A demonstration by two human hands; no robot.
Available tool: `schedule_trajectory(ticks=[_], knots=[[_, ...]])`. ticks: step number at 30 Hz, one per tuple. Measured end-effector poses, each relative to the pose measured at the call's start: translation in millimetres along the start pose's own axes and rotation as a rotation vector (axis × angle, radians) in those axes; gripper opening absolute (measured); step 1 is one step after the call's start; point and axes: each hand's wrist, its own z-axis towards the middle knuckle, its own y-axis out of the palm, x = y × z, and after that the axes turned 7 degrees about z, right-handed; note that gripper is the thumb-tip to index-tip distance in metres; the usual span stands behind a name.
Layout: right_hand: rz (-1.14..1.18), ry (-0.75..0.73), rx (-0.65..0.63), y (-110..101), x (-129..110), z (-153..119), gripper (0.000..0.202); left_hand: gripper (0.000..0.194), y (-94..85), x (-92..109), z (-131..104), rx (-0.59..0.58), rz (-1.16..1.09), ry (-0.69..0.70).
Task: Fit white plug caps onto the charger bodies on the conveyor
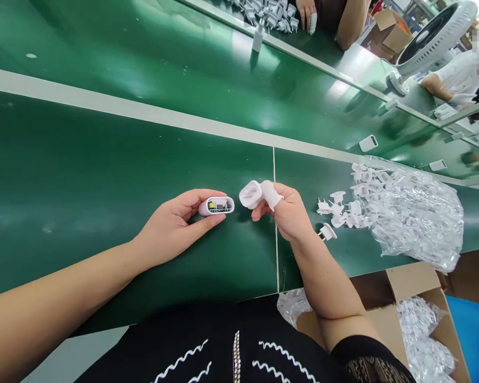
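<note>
My left hand (179,213) grips a white charger housing (204,207) between thumb and fingers, its open end turned to the right and showing electronic parts inside. Just across a small gap, my right hand (285,205) pinches a white plug cap (250,194), hollow side towards the housing. White tape wraps a finger of that hand. The two pieces are apart, both held above the green table. To the right of my right hand lie several loose white plug caps (338,219), some with metal pins showing.
A clear plastic bag (417,213) of white parts lies at the right. Beyond a pale strip (143,114), white housings (368,143) rest on a green surface. A co-worker's hand (306,13) is near a pile of adapters (269,13). A fan (433,40) stands far right; an open carton (417,282) sits below.
</note>
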Motion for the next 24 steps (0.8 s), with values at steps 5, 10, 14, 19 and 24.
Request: schedule_trajectory(ticks=[5, 10, 14, 19, 24], knots=[[-0.050, 0.042, 0.005, 5, 7, 3, 0.063, 0.058, -0.7, -1, -2, 0.013, 0.024, 0.000], [-0.155, -0.094, 0.047, 8, 14, -3, 0.037, 0.053, -0.6, 0, -3, -0.003, 0.073, 0.004], [-0.412, -0.376, 0.022, 5, 13, -12, 0.024, 0.041, -1.4, 1, -2, 0.013, 0.141, 0.069], [-0.664, -0.660, -0.040, 2, 12, -18, 0.011, 0.028, -4.4, 3, 0, 0.028, 0.211, 0.222], [-0.758, -0.651, -0.090, 2, 17, -18, 0.018, 0.029, -7.2, -1, 0, 0.004, 0.291, 0.303]])
